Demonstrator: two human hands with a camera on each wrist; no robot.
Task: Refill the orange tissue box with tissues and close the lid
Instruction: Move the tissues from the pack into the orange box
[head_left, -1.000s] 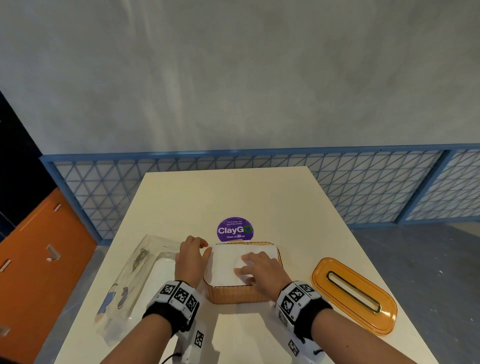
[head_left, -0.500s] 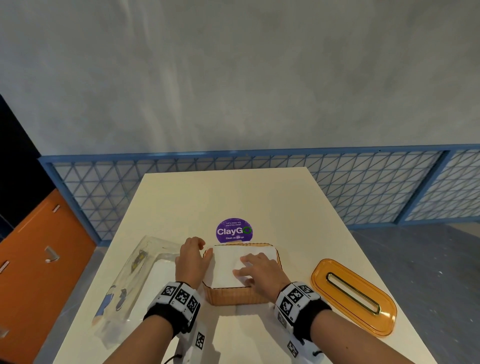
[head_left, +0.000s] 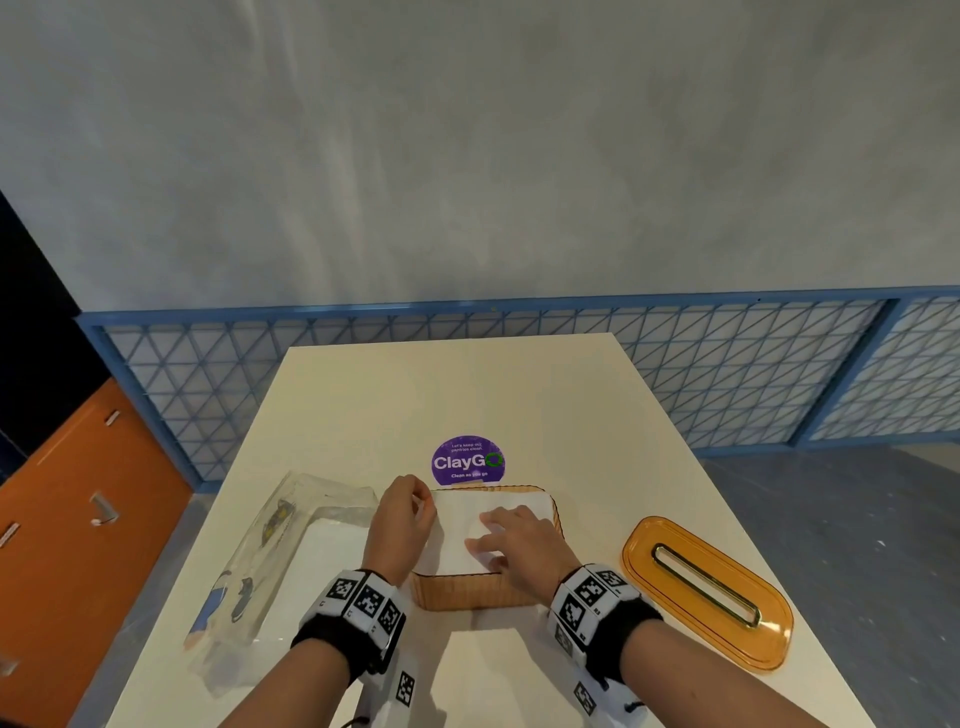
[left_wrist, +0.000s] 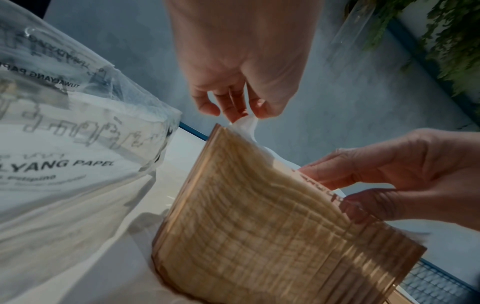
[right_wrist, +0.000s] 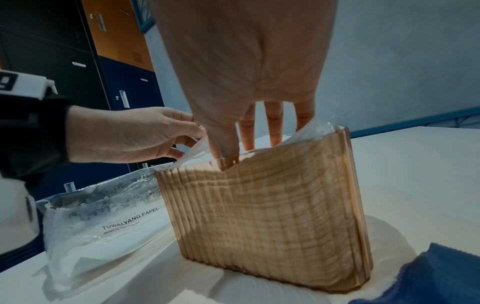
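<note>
The orange ribbed tissue box (head_left: 467, 592) stands open in the middle of the table, filled to the rim with white tissues (head_left: 457, 530). My left hand (head_left: 421, 498) is at the box's far left corner and pinches a corner of the top tissue (left_wrist: 246, 125) between thumb and fingers (left_wrist: 233, 111). My right hand (head_left: 498, 535) lies on the stack with straight fingers (right_wrist: 249, 139) pressing the tissues down inside the box (right_wrist: 272, 205). The orange lid (head_left: 727, 639), slot upward, lies flat on the table to the right of the box.
A clear plastic tissue wrapper (head_left: 291, 561) with some white tissues in it lies left of the box. A purple round sticker (head_left: 467, 461) is on the table behind the box. A blue mesh railing (head_left: 727, 374) runs past the far edge, and orange cabinets (head_left: 78, 519) stand at the left.
My left hand has shifted from the box's left edge toward its far left corner and taken the top tissue's corner in a pinch. The right hand stays pressed on the stack.
</note>
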